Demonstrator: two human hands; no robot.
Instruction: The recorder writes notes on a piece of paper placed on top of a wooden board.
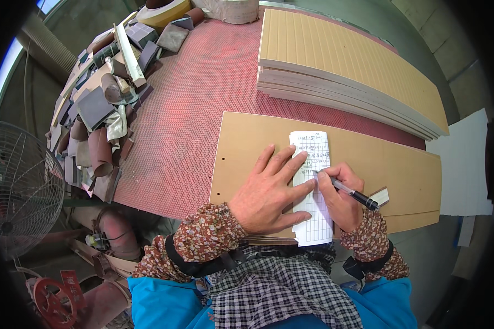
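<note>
Paper slip (313,186) on a board (400,170) at the near edge of the desk (192,120). Left hand (269,192) flat on the slip's left side, right hand (340,200) with pen (352,192) on its right. Stacked panels (346,71) behind; scrap heap (104,93) far left.

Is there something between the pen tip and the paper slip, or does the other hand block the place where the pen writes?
Nothing visible: the pen in the right hand meets the paper slip directly; the left hand presses its left edge.

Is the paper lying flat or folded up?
Flat. The paper lies spread on the board, pressed down by the left hand.
</note>
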